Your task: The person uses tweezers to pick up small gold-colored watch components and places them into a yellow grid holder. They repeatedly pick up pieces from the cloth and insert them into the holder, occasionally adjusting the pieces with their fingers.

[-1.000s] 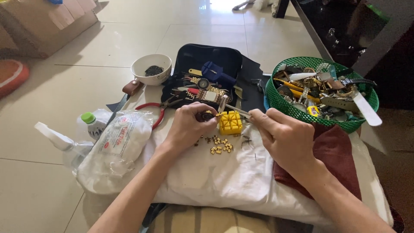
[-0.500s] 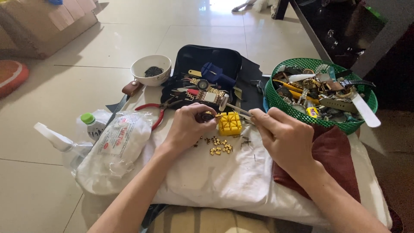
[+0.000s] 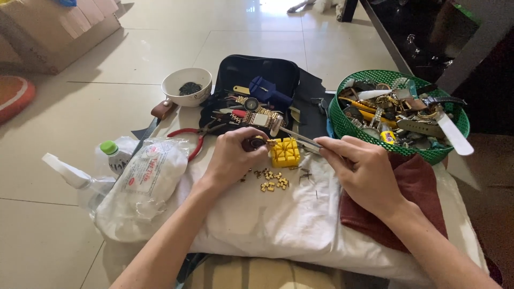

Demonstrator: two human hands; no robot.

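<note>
I see the left hand (image 3: 231,156) pinching a small gold watch piece (image 3: 254,142) against the yellow block (image 3: 285,152). The right hand (image 3: 364,172) grips thin tweezers (image 3: 297,138). Piece looks tiny, stiff, slippery; I'd hold its edges.

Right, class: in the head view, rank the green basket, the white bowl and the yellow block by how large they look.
1. green basket
2. white bowl
3. yellow block
The bowl sits farther from the camera, so its true size is less sure.

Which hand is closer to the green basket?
Right. The right hand lies just in front of the green basket; the left hand is farther left, beyond the yellow block.
</note>
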